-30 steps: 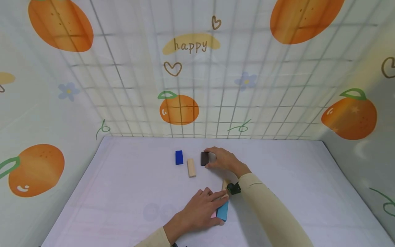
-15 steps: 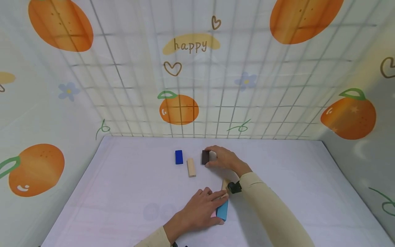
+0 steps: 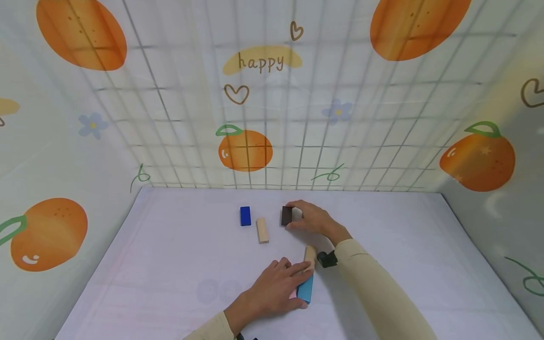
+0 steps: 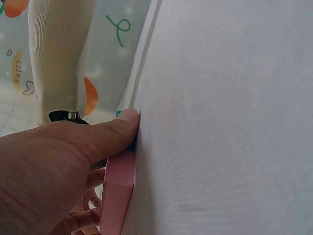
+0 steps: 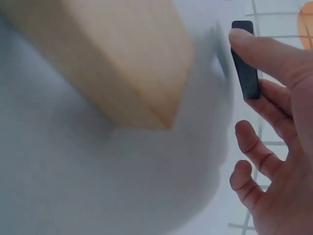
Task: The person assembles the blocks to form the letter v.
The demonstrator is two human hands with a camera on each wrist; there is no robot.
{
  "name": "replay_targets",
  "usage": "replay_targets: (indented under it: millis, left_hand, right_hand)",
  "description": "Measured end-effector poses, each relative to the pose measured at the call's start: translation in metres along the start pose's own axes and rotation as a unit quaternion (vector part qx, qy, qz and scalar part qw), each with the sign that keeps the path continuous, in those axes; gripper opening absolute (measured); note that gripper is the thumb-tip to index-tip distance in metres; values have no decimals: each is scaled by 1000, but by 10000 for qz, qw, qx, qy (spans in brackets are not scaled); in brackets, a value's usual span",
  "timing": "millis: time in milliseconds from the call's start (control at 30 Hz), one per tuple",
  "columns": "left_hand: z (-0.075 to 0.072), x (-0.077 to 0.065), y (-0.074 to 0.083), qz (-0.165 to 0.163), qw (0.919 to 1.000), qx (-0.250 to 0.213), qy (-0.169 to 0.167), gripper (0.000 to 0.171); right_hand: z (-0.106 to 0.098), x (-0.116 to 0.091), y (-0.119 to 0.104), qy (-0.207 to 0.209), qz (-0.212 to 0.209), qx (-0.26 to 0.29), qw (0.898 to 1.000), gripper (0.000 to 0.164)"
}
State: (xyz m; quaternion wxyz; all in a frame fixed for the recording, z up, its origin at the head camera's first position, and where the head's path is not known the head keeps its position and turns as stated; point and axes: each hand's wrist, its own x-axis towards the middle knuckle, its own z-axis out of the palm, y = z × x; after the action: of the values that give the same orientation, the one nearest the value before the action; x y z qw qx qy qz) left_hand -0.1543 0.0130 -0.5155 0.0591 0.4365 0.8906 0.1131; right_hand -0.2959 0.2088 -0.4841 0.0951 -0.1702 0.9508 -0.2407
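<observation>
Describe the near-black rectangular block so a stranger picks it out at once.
Toward the far edge of the white table, find the person's right hand. That hand pinches the near-black rectangular block. Unlike the blue rectangular block and the pale wooden block lying to its left, it is almost black and held.

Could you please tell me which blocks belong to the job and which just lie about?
Seemingly in use:
dark oblong block, held by the right hand
blue oblong block, pink oblong block, pale wooden oblong block, at the left hand

Lying untouched:
navy oblong block
second pale wooden block
</observation>
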Motion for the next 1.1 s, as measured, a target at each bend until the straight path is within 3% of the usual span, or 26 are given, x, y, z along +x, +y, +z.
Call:
replay_targets:
  millis: [333, 1100]
  left_hand:
    - [0, 0, 0, 26, 10000, -31, 58, 74]
    - [2, 1, -1, 15, 9999, 67, 91, 73]
  right_hand:
    - [-3, -9, 3, 128, -129, -58, 9998, 67]
    - [-9, -41, 16, 251, 182, 105, 9995, 67]
